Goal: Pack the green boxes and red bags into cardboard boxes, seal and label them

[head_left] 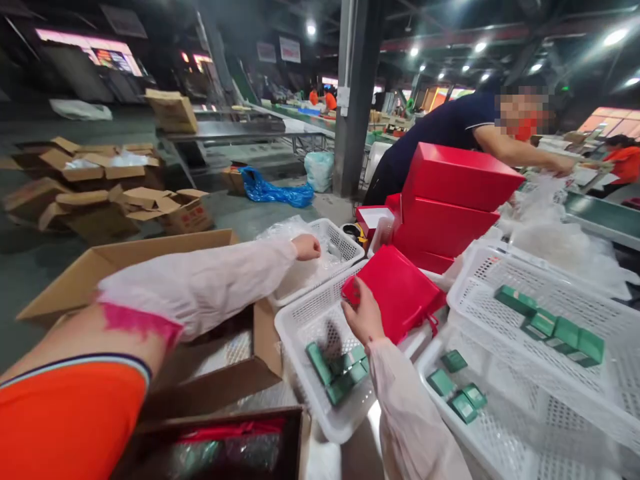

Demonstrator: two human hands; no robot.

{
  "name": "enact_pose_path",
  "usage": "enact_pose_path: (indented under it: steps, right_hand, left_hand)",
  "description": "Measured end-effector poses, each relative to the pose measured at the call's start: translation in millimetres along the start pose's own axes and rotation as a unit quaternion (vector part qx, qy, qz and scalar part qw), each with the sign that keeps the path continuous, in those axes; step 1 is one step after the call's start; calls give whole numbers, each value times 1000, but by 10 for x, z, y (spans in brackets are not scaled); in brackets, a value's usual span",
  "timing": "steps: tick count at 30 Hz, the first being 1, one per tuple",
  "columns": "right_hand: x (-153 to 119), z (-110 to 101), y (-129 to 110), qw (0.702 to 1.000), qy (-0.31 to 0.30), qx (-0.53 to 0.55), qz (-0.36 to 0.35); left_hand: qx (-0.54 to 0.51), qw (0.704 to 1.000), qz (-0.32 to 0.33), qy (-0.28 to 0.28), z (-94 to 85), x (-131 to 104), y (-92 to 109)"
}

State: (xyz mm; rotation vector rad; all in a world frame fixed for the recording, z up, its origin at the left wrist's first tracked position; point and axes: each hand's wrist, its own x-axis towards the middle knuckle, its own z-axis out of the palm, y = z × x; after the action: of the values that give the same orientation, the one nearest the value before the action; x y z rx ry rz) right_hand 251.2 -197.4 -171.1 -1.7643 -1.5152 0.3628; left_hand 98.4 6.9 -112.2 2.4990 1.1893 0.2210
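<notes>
My left hand [306, 247] is closed above a white plastic basket [345, 247] with clear plastic in it. Whatever its curled fingers hold, if anything, is hidden. At the near left corner of a red gift bag [400, 287] with a red cord, my right hand [367, 317] has its fingers curled round the edge. The bag lies tilted over the right rim of a second white basket [295, 320]. Inside that basket are several small green boxes [340, 383], left of and below my right hand.
Large red boxes [445, 200] are stacked behind the bag. White baskets [620, 373] with green boxes [555, 327] stand at right. Open cartons [265, 377] lie below my left arm. A co-worker [435, 140] leans over clear plastic bags [550, 213]. A pillar [357, 100] rises behind.
</notes>
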Motion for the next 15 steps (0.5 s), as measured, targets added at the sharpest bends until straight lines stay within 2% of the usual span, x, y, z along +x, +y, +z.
enact_pose_path:
  steps: [1, 3, 5, 7, 9, 11, 13, 15]
  right_hand:
    - [219, 104, -12, 999, 19, -10, -36]
    - [590, 314, -73, 995, -6, -61, -76]
    - [834, 506, -143, 988, -65, -119, -73]
    - [932, 657, -179, 981, -96, -157, -57]
    - [891, 744, -158, 977, -100, -177, -61]
    - [730, 746, -79, 972, -107, -192, -81]
    - [471, 655, 57, 968, -118, -201, -97]
    - [133, 476, 240, 969, -108, -196, -103]
  left_hand:
    - [-5, 1000, -2, -24, -3, 23, -38]
    - [-33, 997, 16, -75, 12, 31, -110]
    - [-52, 991, 51, -112, 65, 42, -177]
    - [-47, 987, 90, -123, 158, 99, -250]
    - [15, 984, 129, -119, 270, 189, -349]
    - [102, 977, 135, -130, 363, 270, -491]
    - [171, 970, 96, -142, 399, 305, -664]
    - [185, 973, 45, -134, 369, 286, -816]
